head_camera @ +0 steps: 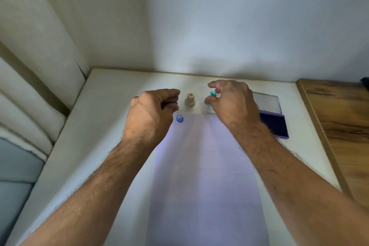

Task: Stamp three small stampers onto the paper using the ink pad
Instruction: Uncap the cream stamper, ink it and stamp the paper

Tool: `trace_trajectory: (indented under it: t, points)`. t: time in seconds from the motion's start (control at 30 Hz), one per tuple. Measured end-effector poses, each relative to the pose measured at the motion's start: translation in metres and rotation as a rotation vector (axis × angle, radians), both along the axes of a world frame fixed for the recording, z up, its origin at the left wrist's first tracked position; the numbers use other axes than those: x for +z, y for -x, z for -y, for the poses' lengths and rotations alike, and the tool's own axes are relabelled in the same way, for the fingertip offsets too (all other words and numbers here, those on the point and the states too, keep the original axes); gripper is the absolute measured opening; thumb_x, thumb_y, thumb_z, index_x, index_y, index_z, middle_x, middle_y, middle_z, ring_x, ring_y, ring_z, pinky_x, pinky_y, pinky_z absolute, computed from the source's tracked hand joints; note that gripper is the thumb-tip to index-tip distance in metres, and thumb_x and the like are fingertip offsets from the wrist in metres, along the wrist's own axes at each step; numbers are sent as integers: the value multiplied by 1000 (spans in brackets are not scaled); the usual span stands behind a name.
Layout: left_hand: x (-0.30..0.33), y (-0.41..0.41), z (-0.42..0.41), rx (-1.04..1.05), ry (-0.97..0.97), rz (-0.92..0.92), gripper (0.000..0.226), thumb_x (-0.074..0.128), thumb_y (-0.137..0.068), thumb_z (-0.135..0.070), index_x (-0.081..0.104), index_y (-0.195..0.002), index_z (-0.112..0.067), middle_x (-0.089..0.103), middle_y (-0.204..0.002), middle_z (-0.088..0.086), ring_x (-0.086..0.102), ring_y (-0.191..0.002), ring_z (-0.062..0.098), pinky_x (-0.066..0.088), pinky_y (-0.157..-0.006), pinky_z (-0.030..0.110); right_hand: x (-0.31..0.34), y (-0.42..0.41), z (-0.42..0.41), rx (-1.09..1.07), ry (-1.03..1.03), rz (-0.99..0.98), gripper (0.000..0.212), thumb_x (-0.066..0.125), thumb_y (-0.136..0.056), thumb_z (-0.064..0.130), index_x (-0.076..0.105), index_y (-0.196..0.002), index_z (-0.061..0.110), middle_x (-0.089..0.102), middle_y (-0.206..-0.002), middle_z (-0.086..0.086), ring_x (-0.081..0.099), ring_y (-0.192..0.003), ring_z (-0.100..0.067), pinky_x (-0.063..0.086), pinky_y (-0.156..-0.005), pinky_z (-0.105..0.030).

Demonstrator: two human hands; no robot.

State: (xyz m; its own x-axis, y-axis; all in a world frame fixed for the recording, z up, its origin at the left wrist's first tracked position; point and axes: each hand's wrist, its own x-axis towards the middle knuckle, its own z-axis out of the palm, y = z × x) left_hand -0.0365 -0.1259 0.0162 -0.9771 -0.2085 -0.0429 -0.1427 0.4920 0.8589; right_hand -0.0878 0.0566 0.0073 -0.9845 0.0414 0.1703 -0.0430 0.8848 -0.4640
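Note:
A white sheet of paper (pixel 201 170) lies lengthwise on the white table (pixel 95 130). One round blue print (pixel 180 119) marks its top left corner. A beige stamper (pixel 189 100) stands upright just beyond the paper's far edge. To its right is a teal stamper (pixel 210 98), with the thumb and fingers of my right hand (pixel 233 102) closed around it. My left hand (pixel 151 114) is curled into a loose fist left of the beige stamper, beside the print. Its inside is hidden, and no third stamper shows. A purple ink pad (pixel 274 126) lies open at the right.
The ink pad's clear lid (pixel 265 102) is folded back toward the wall (pixel 219 26). A wooden surface (pixel 339 122) adjoins the table on the right. Cushioned upholstery (pixel 30 106) runs along the left side.

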Motion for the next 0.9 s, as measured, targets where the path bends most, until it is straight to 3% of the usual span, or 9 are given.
trace_trajectory:
  t: [0.13,0.23,0.33,0.43,0.5,0.6,0.7,0.83,0.9]
  points:
    - [1,0,1,18,-28,-1,33,63,-89,-9,73,-113,-29,74,-101,-18,67,-94,-7,49,-89,13,8,-4,14,118,-112,-157,35,66,-83,14,69,-117,24,67,-105,-2,63,-93,-27,48,-73,-28]
    - [1,0,0,20,-28,-6,33,61,-89,-8,73,-114,-28,74,-101,-18,67,-93,-8,50,-88,12,8,-7,30,314,-247,-49,47,53,-80,6,64,-121,27,69,-104,1,48,-103,-28,53,-79,-45]
    - [-1,1,1,20,-19,-8,33,62,-89,-8,73,-113,-27,74,-101,-18,66,-92,-10,48,-85,7,3,-8,39,278,-374,63,48,52,-79,6,63,-120,29,69,-100,5,44,-105,-27,48,-84,-48]
    - [-1,1,0,16,-19,-3,30,64,-90,-13,73,-113,-29,74,-102,-17,67,-95,-6,47,-82,4,2,-10,41,228,-336,36,41,54,-82,7,68,-112,30,70,-93,3,46,-103,-27,48,-85,-45]
    - [0,1,-1,9,-26,-6,24,64,-91,-24,72,-113,-32,74,-101,-16,67,-95,-2,50,-81,10,6,-16,38,118,-91,-11,34,55,-86,12,70,-109,32,66,-85,6,51,-101,-25,50,-84,-39]
    - [0,-2,-6,-41,-89,-2,24,62,-92,-33,70,-115,-36,72,-102,-19,66,-86,-9,43,-64,-1,13,-34,35,-70,388,60,27,64,-87,17,71,-108,34,66,-87,13,62,-99,-12,50,-93,-34]
    - [1,-2,-11,-102,-195,48,28,72,-83,-41,70,-111,-42,71,-104,-21,69,-75,-5,43,-59,2,14,-51,26,-116,647,161,23,72,-84,17,74,-105,28,72,-91,15,67,-95,-2,49,-100,-32]
    - [4,-3,-13,-186,-393,97,21,83,-74,-28,78,-93,-34,78,-90,-9,75,-79,15,60,-79,33,13,-73,11,-225,890,263,22,75,-83,20,75,-103,31,71,-88,25,65,-79,13,47,-79,-16]
    - [5,-4,-14,-259,-446,95,23,84,-73,-15,80,-90,-29,79,-87,-4,75,-81,17,60,-80,31,14,-82,5,-301,968,313,20,76,-82,22,76,-98,33,75,-86,18,60,-58,13,46,-69,-18]
